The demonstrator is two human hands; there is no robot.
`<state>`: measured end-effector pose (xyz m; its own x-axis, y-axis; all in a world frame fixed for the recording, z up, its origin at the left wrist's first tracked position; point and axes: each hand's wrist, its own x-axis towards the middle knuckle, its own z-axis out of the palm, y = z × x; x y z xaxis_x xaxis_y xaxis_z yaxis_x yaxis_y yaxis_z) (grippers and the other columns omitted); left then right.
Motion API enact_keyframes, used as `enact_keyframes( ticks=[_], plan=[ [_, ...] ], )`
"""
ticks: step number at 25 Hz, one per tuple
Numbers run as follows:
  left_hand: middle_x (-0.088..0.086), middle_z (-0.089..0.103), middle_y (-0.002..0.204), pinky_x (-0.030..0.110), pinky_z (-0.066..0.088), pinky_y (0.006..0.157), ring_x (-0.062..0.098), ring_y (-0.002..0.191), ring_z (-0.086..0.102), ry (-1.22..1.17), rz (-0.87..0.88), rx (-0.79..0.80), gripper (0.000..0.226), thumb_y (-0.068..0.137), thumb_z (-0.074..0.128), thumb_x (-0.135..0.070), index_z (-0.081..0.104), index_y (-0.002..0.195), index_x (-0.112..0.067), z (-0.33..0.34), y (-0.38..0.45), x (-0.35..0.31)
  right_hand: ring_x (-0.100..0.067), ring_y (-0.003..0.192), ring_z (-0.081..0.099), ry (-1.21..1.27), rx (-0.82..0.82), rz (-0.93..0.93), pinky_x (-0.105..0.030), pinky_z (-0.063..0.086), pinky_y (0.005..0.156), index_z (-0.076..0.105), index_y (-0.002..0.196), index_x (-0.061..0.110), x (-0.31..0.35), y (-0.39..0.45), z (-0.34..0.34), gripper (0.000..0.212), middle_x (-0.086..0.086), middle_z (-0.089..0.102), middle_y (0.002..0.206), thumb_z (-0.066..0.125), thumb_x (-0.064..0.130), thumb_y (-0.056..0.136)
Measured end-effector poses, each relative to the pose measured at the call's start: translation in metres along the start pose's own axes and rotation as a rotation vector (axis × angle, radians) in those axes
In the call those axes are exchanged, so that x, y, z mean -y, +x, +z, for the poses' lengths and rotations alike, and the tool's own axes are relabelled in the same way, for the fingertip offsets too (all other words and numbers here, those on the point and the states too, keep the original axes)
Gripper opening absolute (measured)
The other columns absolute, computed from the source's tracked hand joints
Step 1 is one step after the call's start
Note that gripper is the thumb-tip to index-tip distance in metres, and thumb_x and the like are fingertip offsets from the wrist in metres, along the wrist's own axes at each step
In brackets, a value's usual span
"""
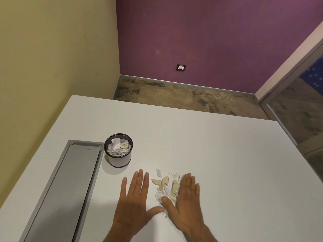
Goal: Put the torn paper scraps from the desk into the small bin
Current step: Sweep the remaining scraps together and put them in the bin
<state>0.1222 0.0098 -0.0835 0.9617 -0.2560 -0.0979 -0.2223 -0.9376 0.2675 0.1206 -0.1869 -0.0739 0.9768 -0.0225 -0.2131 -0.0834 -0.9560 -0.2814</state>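
Left hand (134,198) and right hand (185,201) flat, fingers spread, paper scraps (166,186) between, bin (118,151) beyond.

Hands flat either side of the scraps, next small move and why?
Probably slide both palms inward to bunch the pile. The left hand and right hand lie open, flanking the torn paper scraps, which are still spread loose on the desk; nothing is gripped yet, and the small bin already holds paper.

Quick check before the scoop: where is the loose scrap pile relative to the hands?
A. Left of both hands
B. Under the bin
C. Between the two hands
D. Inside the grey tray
C: the paper scraps lie on the desk between the flat left hand and right hand.
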Motion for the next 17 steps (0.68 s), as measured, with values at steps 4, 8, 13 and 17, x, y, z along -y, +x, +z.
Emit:
enact_keyframes(
  ticks=[4,8,13,17],
  plan=[
    [0.011,0.025,0.158,0.06,0.027,0.114,0.028,0.145,0.03,-0.021,-0.001,-0.052,0.091,0.08,0.049,-0.064,0.03,0.15,-0.008,-0.002,0.003,-0.002,-0.013,0.143,-0.03,0.043,-0.009,-0.12,-0.04,-0.019,0.119,-0.028,0.146,0.021,0.033,0.009,0.008,0.101,0.003,-0.03,0.156,0.007,0.085,0.077],
    [0.007,0.029,0.158,0.053,0.029,0.117,0.025,0.146,0.029,-0.066,0.043,-0.112,0.087,0.09,0.031,-0.07,0.026,0.151,-0.009,-0.005,-0.002,0.009,-0.006,0.146,-0.021,0.266,0.023,-0.268,-0.039,-0.008,0.122,-0.023,0.149,0.026,0.026,0.001,0.003,0.097,0.013,-0.026,0.158,0.028,0.078,0.085],
    [0.004,0.027,0.158,0.052,0.025,0.119,0.023,0.147,0.026,-0.024,-0.052,-0.089,0.102,0.081,0.034,-0.084,0.025,0.152,-0.011,-0.008,-0.012,0.037,-0.029,0.15,-0.004,0.048,-0.101,-0.243,-0.047,0.006,0.119,0.0,0.151,0.0,-0.01,-0.054,0.013,0.128,-0.011,-0.007,0.163,0.05,0.085,0.07],
    [0.011,0.035,0.155,0.058,0.021,0.117,0.029,0.145,0.031,0.03,-0.186,-0.025,0.105,0.078,0.031,-0.087,0.034,0.148,-0.01,-0.007,-0.012,0.037,-0.031,0.149,0.005,-0.113,-0.099,-0.094,-0.053,0.013,0.114,0.019,0.144,-0.008,-0.004,-0.067,0.027,0.137,-0.02,0.014,0.157,0.039,0.097,0.057]
  ],
)
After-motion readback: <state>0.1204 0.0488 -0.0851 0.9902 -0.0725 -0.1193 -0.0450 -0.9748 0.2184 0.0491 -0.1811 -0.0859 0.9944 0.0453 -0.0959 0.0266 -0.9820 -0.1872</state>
